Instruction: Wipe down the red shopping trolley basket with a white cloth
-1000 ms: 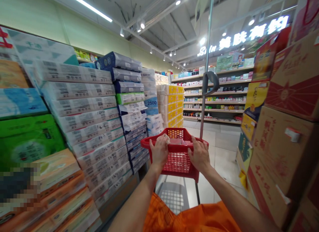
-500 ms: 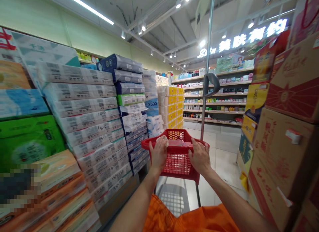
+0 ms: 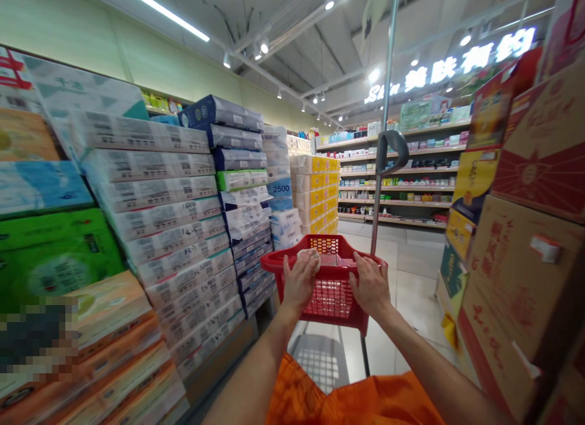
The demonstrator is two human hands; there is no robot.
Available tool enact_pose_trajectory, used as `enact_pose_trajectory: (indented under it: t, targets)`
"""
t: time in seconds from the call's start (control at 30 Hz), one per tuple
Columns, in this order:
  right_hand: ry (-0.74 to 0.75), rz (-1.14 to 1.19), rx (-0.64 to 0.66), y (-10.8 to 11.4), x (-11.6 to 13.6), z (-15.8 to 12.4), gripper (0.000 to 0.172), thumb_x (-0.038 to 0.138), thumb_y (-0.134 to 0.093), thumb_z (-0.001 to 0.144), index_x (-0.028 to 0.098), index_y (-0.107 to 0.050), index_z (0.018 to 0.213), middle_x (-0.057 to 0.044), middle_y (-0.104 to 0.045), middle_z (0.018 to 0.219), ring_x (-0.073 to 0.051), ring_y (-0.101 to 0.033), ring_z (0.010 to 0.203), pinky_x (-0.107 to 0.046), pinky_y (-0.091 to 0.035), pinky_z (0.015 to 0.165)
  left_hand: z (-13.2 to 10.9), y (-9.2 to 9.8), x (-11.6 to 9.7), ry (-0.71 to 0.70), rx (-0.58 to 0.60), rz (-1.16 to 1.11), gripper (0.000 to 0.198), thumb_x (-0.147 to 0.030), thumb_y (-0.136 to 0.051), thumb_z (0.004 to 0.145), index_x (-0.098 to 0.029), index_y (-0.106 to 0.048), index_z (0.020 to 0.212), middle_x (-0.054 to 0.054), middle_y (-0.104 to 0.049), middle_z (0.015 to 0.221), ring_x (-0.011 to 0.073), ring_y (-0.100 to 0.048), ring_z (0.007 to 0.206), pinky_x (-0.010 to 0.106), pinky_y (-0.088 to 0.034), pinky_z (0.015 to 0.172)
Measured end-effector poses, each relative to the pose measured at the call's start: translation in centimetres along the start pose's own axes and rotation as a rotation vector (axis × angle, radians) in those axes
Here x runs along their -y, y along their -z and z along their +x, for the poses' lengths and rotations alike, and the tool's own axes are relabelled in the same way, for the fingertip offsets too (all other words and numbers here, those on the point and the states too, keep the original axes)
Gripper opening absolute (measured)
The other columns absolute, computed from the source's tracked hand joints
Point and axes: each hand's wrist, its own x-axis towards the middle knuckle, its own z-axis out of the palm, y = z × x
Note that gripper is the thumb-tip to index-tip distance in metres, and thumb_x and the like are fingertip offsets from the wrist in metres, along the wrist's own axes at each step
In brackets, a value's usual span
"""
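Observation:
A red plastic shopping basket (image 3: 329,298) with pink items inside stands ahead of me on thin metal legs. At the left part of its near rim, my left hand (image 3: 299,283) is closed around a crumpled white cloth or tissue (image 3: 309,260). My right hand (image 3: 371,284) rests over the right part of the same rim with its fingers bent on it. A metal pole (image 3: 382,139) with a grey handle (image 3: 393,152) rises behind the basket on the right.
Tall stacks of wrapped paper packs (image 3: 169,193) line the left side. Cardboard cartons (image 3: 512,273) are piled on the right. Stocked shelves (image 3: 397,203) stand at the back, beyond a tiled floor (image 3: 404,285).
My left hand has shifted slightly right along the basket rim, with the white cloth or tissue still in it. The basket and my right hand appear slightly farther right in view.

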Motion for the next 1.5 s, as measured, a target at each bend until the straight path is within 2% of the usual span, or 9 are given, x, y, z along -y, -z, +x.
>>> enact_pose_trajectory:
  t: [0.07,0.23,0.43,0.6,0.83,1.03,1.23,1.4,1.5]
  targets:
    - [0.009,0.005,0.008,0.1,-0.3,0.0,0.043,0.026,-0.039,0.082,0.008,-0.044,0.121,-0.014,-0.057,0.11,-0.025,-0.046,0.104,-0.046,-0.02,0.096,0.1,0.1,0.8,0.009,0.01,0.003,0.031,-0.02,-0.036,0.087,-0.029,-0.049,0.113,0.003,-0.047,0.129,0.0168,-0.04,0.12,0.054,-0.007,0.105]
    - [0.006,0.009,0.006,0.0,-0.5,0.0,0.043,0.025,-0.039,0.082,0.009,-0.044,0.122,-0.013,-0.058,0.109,-0.026,-0.046,0.104,-0.046,-0.02,0.095,-0.6,1.0,5.1,0.327,-0.093,0.12,0.032,-0.019,-0.036,0.086,-0.024,-0.05,0.114,0.006,-0.05,0.126,0.02,-0.044,0.116,0.054,-0.01,0.104]
    - [0.01,0.019,-0.012,-0.1,-0.5,-0.1,0.044,0.025,-0.039,0.082,0.01,-0.043,0.123,-0.014,-0.058,0.109,-0.026,-0.046,0.104,-0.047,-0.02,0.095,-0.9,0.4,3.2,0.073,0.014,0.065,0.036,-0.016,-0.035,0.085,-0.027,-0.047,0.117,0.004,-0.044,0.131,0.0172,-0.039,0.121,0.053,-0.009,0.105]
    - [0.022,0.007,-0.031,-0.1,-0.5,-0.1,0.042,0.026,-0.04,0.082,0.008,-0.045,0.12,-0.014,-0.058,0.109,-0.026,-0.046,0.105,-0.047,-0.021,0.095,-1.0,0.8,5.3,0.363,-0.12,0.119,0.034,-0.017,-0.035,0.085,-0.024,-0.049,0.115,0.007,-0.049,0.127,0.02,-0.044,0.116,0.054,-0.01,0.104]
    - [0.026,-0.009,-0.027,0.0,-0.5,-0.1,0.042,0.025,-0.039,0.082,0.007,-0.046,0.119,-0.014,-0.058,0.108,-0.026,-0.046,0.104,-0.046,-0.022,0.095,-0.9,0.2,2.1,0.047,0.002,0.041,0.035,-0.017,-0.033,0.086,-0.028,-0.047,0.116,0.003,-0.043,0.132,0.0167,-0.037,0.122,0.054,-0.009,0.104]
    - [0.017,-0.014,-0.025,-0.1,-0.3,-0.2,0.042,0.023,-0.039,0.081,0.008,-0.044,0.12,-0.013,-0.057,0.112,-0.026,-0.045,0.106,-0.047,-0.021,0.095,-0.8,0.2,3.3,0.277,-0.133,0.087,0.034,-0.018,-0.035,0.086,-0.027,-0.048,0.116,0.006,-0.049,0.126,0.0205,-0.043,0.118,0.057,-0.009,0.103]
    - [0.019,0.012,-0.02,-0.1,-0.4,-0.2,0.046,0.024,-0.039,0.081,0.009,-0.04,0.124,-0.013,-0.056,0.113,-0.025,-0.045,0.105,-0.046,-0.022,0.095,0.6,-0.6,-2.0,-0.088,0.0,-0.037,0.032,-0.019,-0.036,0.087,-0.031,-0.049,0.115,0.002,-0.047,0.128,0.0163,-0.039,0.121,0.055,-0.005,0.104]
    - [0.016,0.019,-0.026,-0.2,-0.3,-0.2,0.046,0.022,-0.037,0.08,0.008,-0.04,0.124,-0.014,-0.056,0.112,-0.026,-0.045,0.106,-0.047,-0.021,0.096,0.1,0.3,0.8,0.18,-0.055,0.04,0.034,-0.018,-0.035,0.086,-0.027,-0.047,0.117,0.005,-0.049,0.127,0.0183,-0.042,0.119,0.057,-0.009,0.103]
    - [0.014,0.031,-0.021,-0.2,-0.2,-0.2,0.048,0.02,-0.037,0.08,0.01,-0.037,0.127,-0.014,-0.055,0.114,-0.027,-0.045,0.106,-0.049,-0.021,0.095,0.2,0.1,-0.4,0.14,-0.025,0.034,0.034,-0.02,-0.032,0.088,-0.029,-0.046,0.117,0.004,-0.045,0.13,0.0179,-0.037,0.122,0.057,-0.009,0.103]
